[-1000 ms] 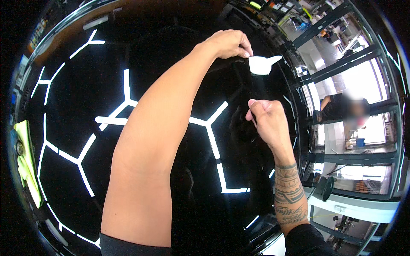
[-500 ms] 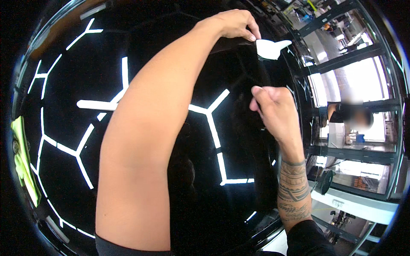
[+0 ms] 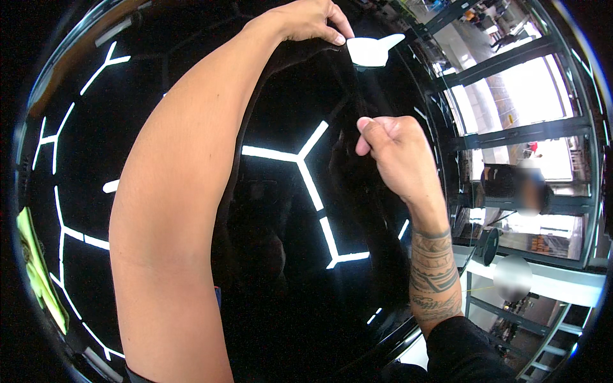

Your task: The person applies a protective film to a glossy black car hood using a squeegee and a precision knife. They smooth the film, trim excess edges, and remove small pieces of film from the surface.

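A broad, glossy black surface (image 3: 300, 306) fills most of the view and mirrors bright branching light strips. My left arm stretches far ahead across it. At the top centre, the thumb and fingers of my left hand (image 3: 313, 22) pinch the edge of what looks like thin dark film (image 3: 355, 86). Beside those fingertips is a bright white, spout-shaped patch (image 3: 369, 52); whether object or reflection, I cannot tell. Nearer, to the right, my right hand (image 3: 399, 150) is closed in a fist, thumb on top. A faint dark edge runs between both hands; what the right fist grips is hidden.
A yellow-green item (image 3: 39, 274) shows at the far left rim. To the right are dark frame bars (image 3: 523, 134), bright windows (image 3: 511, 96) and a pale beam (image 3: 549, 281). Another person in dark clothing (image 3: 501, 182) is there, farther off.
My left hand and the white patch have shifted up and left in the view. My right fist has moved slightly up and left, still closed. The light strips have shifted too.
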`<action>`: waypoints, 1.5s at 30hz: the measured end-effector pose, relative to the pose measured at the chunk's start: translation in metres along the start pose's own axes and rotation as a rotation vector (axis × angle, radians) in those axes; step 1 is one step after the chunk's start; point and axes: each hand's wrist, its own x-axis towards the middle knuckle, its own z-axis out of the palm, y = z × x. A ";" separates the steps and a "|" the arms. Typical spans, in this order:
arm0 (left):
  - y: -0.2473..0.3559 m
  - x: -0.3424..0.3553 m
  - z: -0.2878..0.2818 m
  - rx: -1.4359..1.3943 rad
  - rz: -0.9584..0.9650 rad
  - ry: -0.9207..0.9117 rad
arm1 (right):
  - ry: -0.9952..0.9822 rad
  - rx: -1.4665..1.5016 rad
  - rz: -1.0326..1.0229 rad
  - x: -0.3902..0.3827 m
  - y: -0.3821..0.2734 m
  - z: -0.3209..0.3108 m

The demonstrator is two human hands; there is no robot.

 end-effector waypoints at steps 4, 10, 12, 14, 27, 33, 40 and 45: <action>-0.001 -0.001 -0.002 0.000 -0.026 -0.030 | -0.063 -0.029 0.050 0.002 -0.007 -0.009; -0.004 -0.002 0.000 -0.042 -0.041 -0.027 | 0.101 -0.128 -0.164 -0.015 -0.019 -0.010; -0.004 0.000 0.001 0.027 -0.003 0.004 | 0.050 -0.128 -0.198 -0.007 -0.018 -0.007; -0.002 0.004 0.002 0.012 -0.017 -0.007 | 0.042 -0.163 -0.190 -0.003 -0.017 0.001; -0.002 0.000 0.002 -0.011 -0.021 -0.004 | -0.011 -0.059 0.067 0.009 0.033 -0.017; -0.005 -0.002 0.001 -0.055 -0.016 0.002 | -0.105 -0.011 0.087 0.006 0.037 -0.026; -0.006 0.000 0.001 0.035 0.020 0.025 | -0.163 0.144 0.053 -0.007 0.032 -0.024; -0.005 0.004 0.001 -0.031 -0.074 -0.029 | -0.173 0.069 0.134 0.005 0.049 -0.032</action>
